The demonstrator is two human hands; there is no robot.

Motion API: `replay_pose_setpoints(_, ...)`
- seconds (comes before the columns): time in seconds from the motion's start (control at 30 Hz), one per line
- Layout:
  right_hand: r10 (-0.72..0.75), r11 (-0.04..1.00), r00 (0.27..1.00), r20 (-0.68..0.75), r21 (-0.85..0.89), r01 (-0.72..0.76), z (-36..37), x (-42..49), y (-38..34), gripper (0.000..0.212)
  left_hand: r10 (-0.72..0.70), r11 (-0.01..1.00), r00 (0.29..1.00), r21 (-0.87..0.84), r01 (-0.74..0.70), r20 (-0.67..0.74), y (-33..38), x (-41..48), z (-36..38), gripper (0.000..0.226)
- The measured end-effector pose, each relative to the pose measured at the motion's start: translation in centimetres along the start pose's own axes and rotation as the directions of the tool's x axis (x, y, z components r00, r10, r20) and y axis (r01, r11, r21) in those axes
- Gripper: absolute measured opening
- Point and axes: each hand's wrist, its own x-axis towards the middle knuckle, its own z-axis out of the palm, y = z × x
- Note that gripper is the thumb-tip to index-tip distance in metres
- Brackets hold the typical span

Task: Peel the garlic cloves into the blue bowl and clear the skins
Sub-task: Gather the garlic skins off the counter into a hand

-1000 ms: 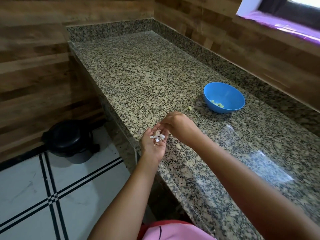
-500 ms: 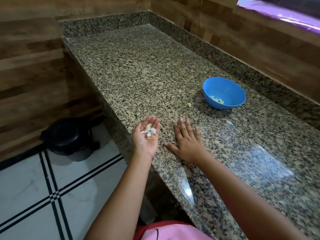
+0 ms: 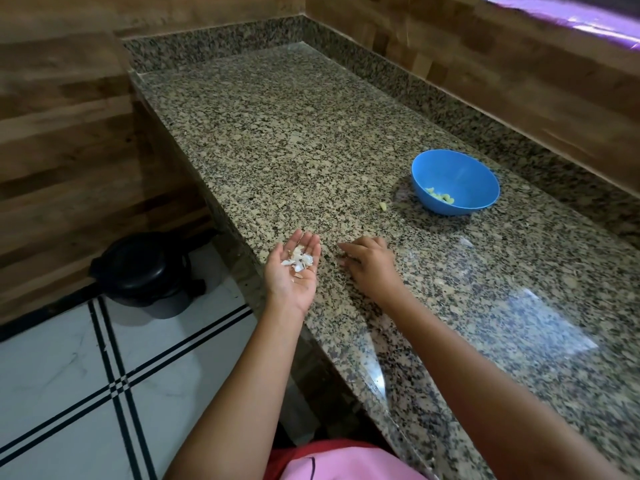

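The garlic skins (image 3: 298, 261) are a small white heap in the cupped palm of my left hand (image 3: 294, 277), well apart from the blue bowl (image 3: 462, 168), towards me and to its left. That hand is spread, palm up, fingers straight and together, and it hangs over the surface (image 3: 277, 150) at the edge farthest from the bowl.

My right hand (image 3: 369, 263) is just beside it on the bowl's side, knuckles up, fingers bent so the tips touch the granite. I cannot tell whether they pinch a scrap of skin or only rake at the speckled stone, since any flakes there are lost in the pattern.

Peeled cloves (image 3: 440, 195) sit at the bottom of the bowl. One more pale clove (image 3: 383, 206) lies on the surface just beside the bowl's near-left wall, between the bowl and my right hand, so I judge the right hand the nearer one to put it in.

Far to the bowl's left, past the edge of the surface and down on the tiled floor, stands a black bin (image 3: 142, 265) with its lid shut. The peeling looks nearly done. For the skins, the bin lies left of and below my loaded left hand, so that palm has to travel level or the heap spills.
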Motion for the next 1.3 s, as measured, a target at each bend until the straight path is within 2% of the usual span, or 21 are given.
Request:
replay_pose_setpoints(0.07, -0.049, 0.998, 0.997, 0.059, 0.035, 0.047, -0.3, 0.5, -0.5, 0.031, 0.0, 1.0, 1.0, 0.0, 0.0, 0.002, 0.0, 0.1, -0.1, 0.041)
replay_pose_setpoints(0.2, -0.126, 0.991, 0.985, 0.118, -0.017, 0.129, -0.3, 0.0, -1.1, 0.024, 0.005, 1.0, 1.0, 0.011, -0.005, -0.001, -0.1, 0.1, 0.0, 0.041)
replay_pose_setpoints(0.3, -0.094, 0.995, 0.986, 0.138, 0.003, 0.095, -0.1, -0.8, -1.8, 0.023, 0.001, 1.0, 1.0, 0.028, -0.001, -0.002, -0.2, -0.1, -0.1, 0.042)
replay_pose_setpoints(0.4, -0.026, 1.0, 0.976, 0.218, -0.01, 0.029, -0.4, -0.5, -2.7, 0.02, 0.009, 0.999, 1.0, 0.038, -0.008, -0.012, 0.0, -0.3, -0.4, 0.044)
replay_pose_setpoints(0.47, 0.066, 0.987, 0.979, 0.195, 0.129, -0.092, -0.8, -0.3, -3.4, 0.015, 0.021, 0.999, 1.0, 0.035, -0.02, -0.015, 0.2, -0.7, -1.0, 0.045)
replay_pose_setpoints(0.53, 0.175, 0.896, 0.97, 0.166, 0.382, -0.227, -1.1, -0.5, -4.6, 0.016, 0.036, 0.999, 0.999, 0.026, -0.035, -0.032, 0.5, -1.1, -1.6, 0.044)
replay_pose_setpoints(0.57, 0.187, 0.856, 0.971, 0.149, 0.461, -0.235, -1.3, -0.8, -5.4, 0.017, 0.037, 0.999, 0.999, 0.02, -0.036, -0.039, 0.6, -1.3, -1.8, 0.044)
replay_pose_setpoints(0.63, 0.102, 0.835, 0.984, 0.146, 0.525, -0.165, -1.5, -1.4, -7.1, 0.018, 0.024, 0.999, 0.998, 0.028, -0.022, -0.062, 0.5, -1.7, -2.2, 0.044)
replay_pose_setpoints(0.73, -0.063, 0.888, 0.996, 0.068, 0.459, 0.025, -1.3, -2.3, -9.1, 0.017, -0.03, 0.993, 0.997, 0.111, 0.038, -0.073, 0.1, -2.5, -2.2, 0.044)
replay_pose_setpoints(0.83, -0.095, 0.905, 0.994, -0.045, 0.412, 0.105, -1.3, -2.9, -9.3, 0.013, -0.065, 0.99, 0.995, 0.122, 0.074, -0.079, -0.4, -3.2, -1.8, 0.04)
replay_pose_setpoints(0.9, -0.102, 0.916, 0.992, -0.07, 0.381, 0.121, -1.7, -3.2, -8.9, 0.021, -0.052, 0.987, 0.993, 0.148, 0.068, -0.107, -0.7, -3.1, -1.4, 0.038)
replay_pose_setpoints(1.03, 0.042, 0.888, 0.991, -0.127, 0.46, 0.021, -3.5, -3.8, -6.4, 0.038, -0.065, 0.989, 0.996, 0.131, 0.072, -0.058, -2.0, -2.4, 0.2, 0.04)
replay_pose_setpoints(1.23, 0.281, 0.833, 0.93, -0.237, 0.541, -0.114, -4.9, -4.9, -1.2, 0.03, -0.168, 0.98, 0.986, 0.111, 0.166, 0.011, -5.5, -0.8, 2.5, 0.043)
replay_pose_setpoints(1.3, 0.346, 0.849, 0.913, -0.218, 0.487, -0.205, -5.1, -5.1, 1.2, 0.035, -0.214, 0.965, 0.977, 0.158, 0.21, 0.013, -7.0, -0.3, 3.2, 0.043)
